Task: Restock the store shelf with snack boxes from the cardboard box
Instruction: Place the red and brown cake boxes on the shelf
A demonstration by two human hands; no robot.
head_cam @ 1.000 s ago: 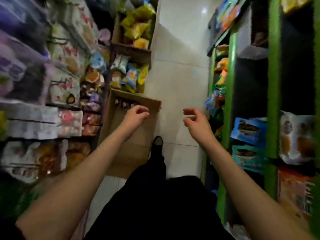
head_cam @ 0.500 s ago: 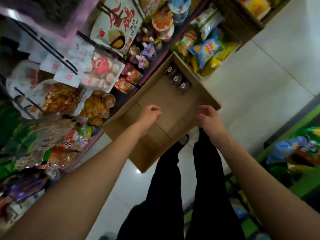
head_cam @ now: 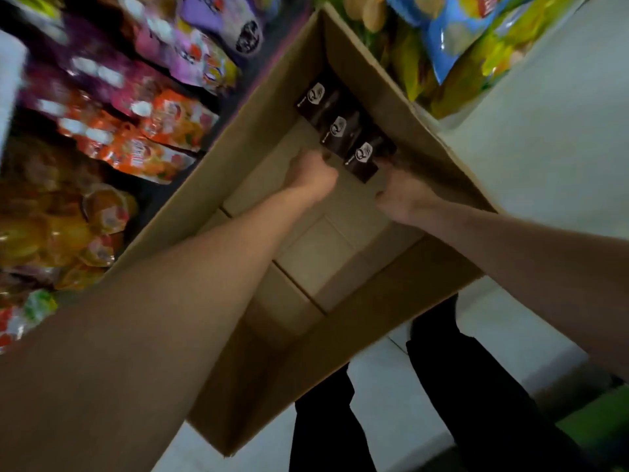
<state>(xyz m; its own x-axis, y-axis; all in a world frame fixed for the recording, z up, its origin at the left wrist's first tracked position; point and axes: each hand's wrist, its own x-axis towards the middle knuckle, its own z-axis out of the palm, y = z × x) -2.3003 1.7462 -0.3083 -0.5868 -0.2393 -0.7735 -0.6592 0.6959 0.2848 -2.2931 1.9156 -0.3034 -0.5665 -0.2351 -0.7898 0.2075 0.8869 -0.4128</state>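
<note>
An open cardboard box [head_cam: 425, 131] sits on the floor below me. Three dark snack boxes [head_cam: 361, 160] with white logos stand in a row against its far wall. Both my arms reach down into it. My left hand [head_cam: 311, 177] is at the left side of the row, its fingers curled against the boxes. My right hand [head_cam: 405, 195] grips the right side of the nearest box, with its fingertips hidden behind it. The box's remaining floor is bare cardboard flaps.
Shelves of bright snack pouches [head_cam: 163, 124] and jelly cups [head_cam: 102, 212] run along the left, close to the cardboard box. Chip bags [head_cam: 452, 39] crowd the shelf beyond it. My dark trouser legs [head_cam: 476, 386] stand on white floor tiles [head_cam: 544, 148] by the near edge.
I have bent down much closer to the cardboard box. Both hands went from above its near rim down to its far end, and now flank the snack boxes.
</note>
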